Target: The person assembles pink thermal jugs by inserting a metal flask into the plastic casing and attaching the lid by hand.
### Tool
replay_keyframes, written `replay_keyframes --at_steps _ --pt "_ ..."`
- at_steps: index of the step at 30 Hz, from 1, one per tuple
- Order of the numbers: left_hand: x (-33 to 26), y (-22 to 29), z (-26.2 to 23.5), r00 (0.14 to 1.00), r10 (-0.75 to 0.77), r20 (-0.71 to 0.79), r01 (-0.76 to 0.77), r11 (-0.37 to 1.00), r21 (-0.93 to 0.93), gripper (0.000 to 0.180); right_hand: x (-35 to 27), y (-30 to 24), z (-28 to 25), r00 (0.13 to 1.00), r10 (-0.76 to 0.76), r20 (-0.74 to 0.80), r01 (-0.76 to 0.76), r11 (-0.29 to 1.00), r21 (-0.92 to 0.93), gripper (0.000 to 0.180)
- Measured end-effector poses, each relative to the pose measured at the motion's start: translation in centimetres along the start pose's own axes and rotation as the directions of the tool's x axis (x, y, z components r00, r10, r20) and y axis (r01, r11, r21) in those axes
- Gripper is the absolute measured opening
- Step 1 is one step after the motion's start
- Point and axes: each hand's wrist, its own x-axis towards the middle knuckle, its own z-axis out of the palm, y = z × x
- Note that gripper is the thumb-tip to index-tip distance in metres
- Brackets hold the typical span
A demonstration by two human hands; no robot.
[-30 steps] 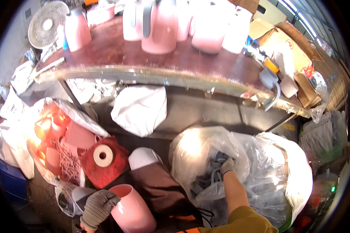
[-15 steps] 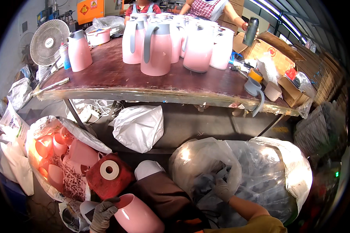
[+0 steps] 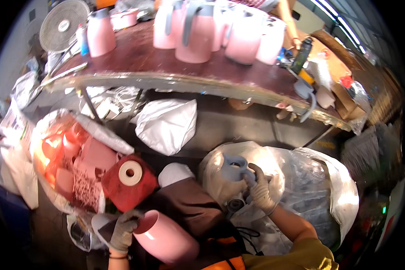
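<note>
A worktop (image 3: pixel 135 63) carrying pink jugs (image 3: pixel 197 40) spans the top of the frame. A clear bag (image 3: pixel 301 180) fills the lower right. At bottom centre, a pink jug body (image 3: pixel 166 238) sits tilted, my left hand (image 3: pixel 123 230) clamped on its rim. My right hand (image 3: pixel 262 192), well apart, grips a grey handle piece (image 3: pixel 232 168) over the bag, right of centre.

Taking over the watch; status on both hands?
Left hand holds pink vessel at rim. Right hand holds grey part by clear bag. Nothing visibly blocking either.
</note>
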Motion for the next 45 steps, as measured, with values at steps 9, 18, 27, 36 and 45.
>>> replay_keyframes --at_steps 9,18,27,36,45 --pt "2.1 -2.6 3.3 0.981 0.032 0.192 0.064 0.877 -0.476 0.041 -0.7 -12.5 9.5 0.720 0.037 0.693 -0.471 0.760 0.448 0.047" --pt "0.9 -3.9 4.1 0.999 0.002 0.047 0.043 0.326 -0.944 0.068 -1.1 -15.3 15.4 0.292 0.259 0.921 -0.652 0.758 -0.007 0.032" --pt "0.8 -5.6 3.9 0.999 -0.013 0.042 0.044 0.339 -0.940 0.074 -1.1 -16.4 15.4 0.349 0.280 0.894 -0.571 0.820 -0.035 0.038" --pt "0.4 -3.6 4.5 0.993 -0.010 -0.115 -0.081 0.653 -0.753 0.068 -1.7 -15.0 15.8 0.386 0.225 0.895 -0.316 0.943 -0.101 0.036" --pt "0.8 -3.2 4.8 0.996 0.085 -0.026 -0.069 0.561 -0.825 0.060 -1.0 -13.4 17.3 0.335 0.281 0.899 -0.433 0.894 -0.118 0.037"
